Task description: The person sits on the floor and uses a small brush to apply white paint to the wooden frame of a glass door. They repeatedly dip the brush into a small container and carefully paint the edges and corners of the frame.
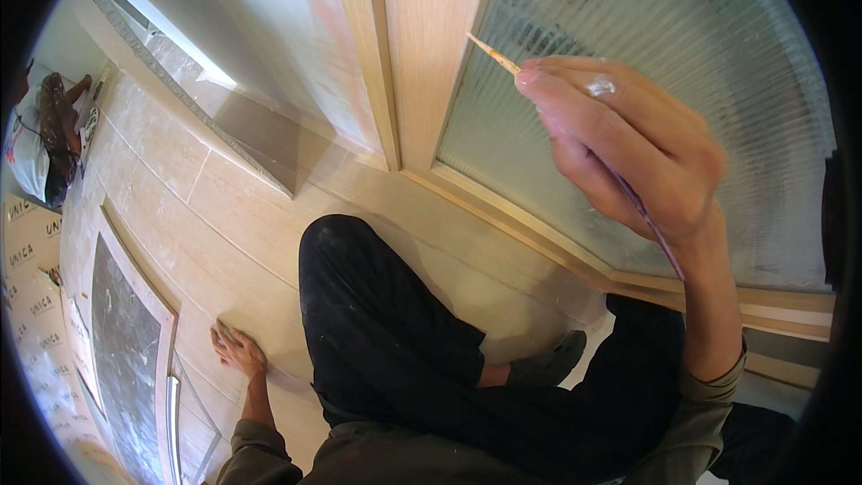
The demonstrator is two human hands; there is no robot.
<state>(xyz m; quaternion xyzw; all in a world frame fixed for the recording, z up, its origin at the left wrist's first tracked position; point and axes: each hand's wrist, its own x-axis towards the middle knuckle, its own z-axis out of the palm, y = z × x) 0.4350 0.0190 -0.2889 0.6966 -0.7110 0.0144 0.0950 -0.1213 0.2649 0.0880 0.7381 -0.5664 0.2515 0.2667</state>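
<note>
My right hand (628, 135) is raised in front of a ribbed glass panel (763, 189) and pinches a fine paintbrush (494, 56). The brush has a thin pointed tip, stained orange, aimed up and left toward the light wood frame (426, 63). Its slim purple handle runs back below the fingers to the wrist. The tip appears near the inner edge of the frame; whether it touches, I cannot tell. A white smear marks one knuckle. Down at the left, my left hand (238, 348) rests on the tiled floor with its fingers stretched out, holding nothing.
Left of my hand lies a framed dark panel (130, 350), with printed cardboard (36, 323) beyond it. A bag (29, 157) and dark items stand at the far left. A pale board edge (202, 126) juts over the dusty wood-look floor (233, 242). My bent knee (337, 251) is near the frame.
</note>
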